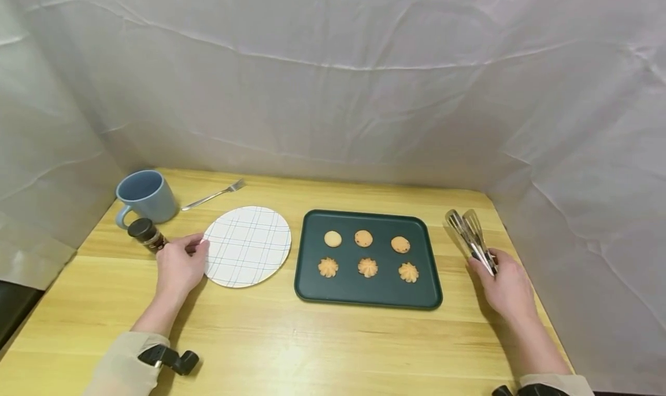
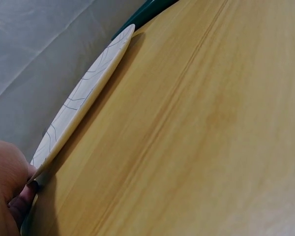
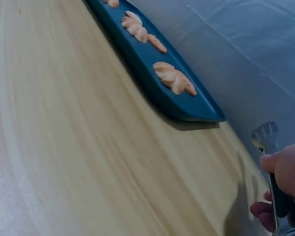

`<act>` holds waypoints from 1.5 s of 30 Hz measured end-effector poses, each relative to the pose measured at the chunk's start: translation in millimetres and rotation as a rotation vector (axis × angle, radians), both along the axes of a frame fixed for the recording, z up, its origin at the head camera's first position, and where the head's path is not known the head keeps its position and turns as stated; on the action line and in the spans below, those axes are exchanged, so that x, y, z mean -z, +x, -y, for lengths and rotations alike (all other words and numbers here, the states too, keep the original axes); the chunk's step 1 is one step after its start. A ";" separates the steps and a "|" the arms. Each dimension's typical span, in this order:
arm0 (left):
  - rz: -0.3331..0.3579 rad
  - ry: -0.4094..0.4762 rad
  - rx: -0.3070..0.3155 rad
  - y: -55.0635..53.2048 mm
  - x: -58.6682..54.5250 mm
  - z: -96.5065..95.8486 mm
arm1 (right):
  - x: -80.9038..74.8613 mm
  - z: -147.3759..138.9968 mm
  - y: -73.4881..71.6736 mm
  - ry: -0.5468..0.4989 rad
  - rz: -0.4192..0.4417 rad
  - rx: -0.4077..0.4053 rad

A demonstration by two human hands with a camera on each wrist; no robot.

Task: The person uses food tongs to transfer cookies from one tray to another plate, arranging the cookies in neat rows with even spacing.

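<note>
My left hand pinches the left rim of a round white plate with a thin blue check pattern. In the left wrist view the thumb lies at the plate's edge and a finger is under it. A pair of metal serving tongs is in my right hand, gripped near the handle end with the slotted heads pointing away. Between the hands lies a dark green baking tray. It bears two rows of cookies, round ones behind and ridged flower-shaped ones in front.
Behind the left hand stand a black-capped jar and a blue mug. A fork lies behind the plate. Grey fabric hangs around the back and sides of the wooden table.
</note>
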State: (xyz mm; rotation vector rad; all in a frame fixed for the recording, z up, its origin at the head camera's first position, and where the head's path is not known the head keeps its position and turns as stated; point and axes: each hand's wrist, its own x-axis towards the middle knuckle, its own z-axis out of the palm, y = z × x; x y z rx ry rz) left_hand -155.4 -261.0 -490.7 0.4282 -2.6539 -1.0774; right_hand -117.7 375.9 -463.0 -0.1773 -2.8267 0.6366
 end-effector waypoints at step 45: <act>0.066 0.104 -0.030 -2.4 -4.6 4.5 | -57.9 42.6 -28.1 0.182 -0.099 -0.379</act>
